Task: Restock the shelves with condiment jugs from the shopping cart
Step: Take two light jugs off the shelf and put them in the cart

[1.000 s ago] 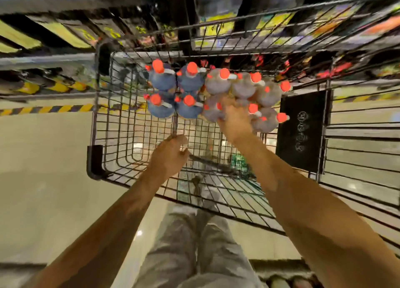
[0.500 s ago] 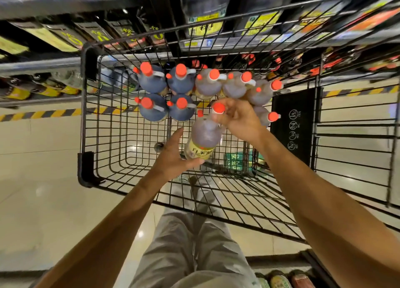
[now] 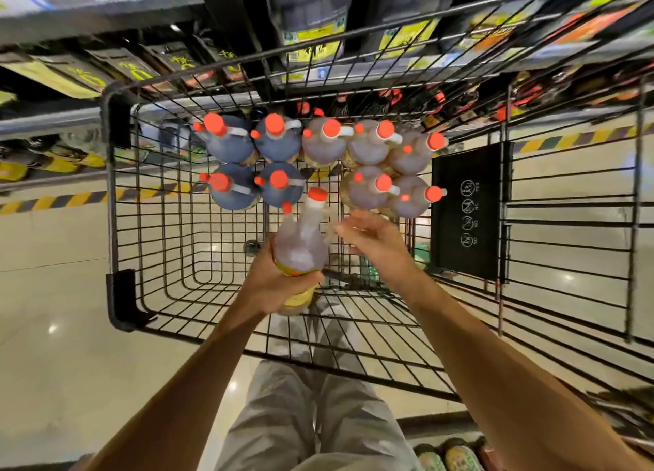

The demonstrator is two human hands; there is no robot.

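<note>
The left hand [image 3: 272, 288] grips the pale jug [image 3: 300, 249] round its base above the shopping cart [image 3: 110, 187], cap pointing away toward the shelves [image 3: 88, 21] (a forward reach should suit), while the right hand [image 3: 375, 244], fingers loose and empty, hovers beside its neck, nearer the remaining jugs [image 3: 371, 191].

We are viewing a glossy cream floor [image 3: 53, 293], which is showing small bright spots of light [image 3: 53, 328]. A yellow-and-black striped band [image 3: 53, 201] is running along the floor's far edge, from left to right. A black placard [image 3: 467, 208] bearing four white circular pictograms is standing upright toward the right side. Something green [image 3: 421, 254], too hidden to identify, is lying near the placard's lower left corner. Grey trousers [image 3: 283, 417] are filling the near edge; three blurred container tops [image 3: 456, 456] are sitting at the near right corner.
</note>
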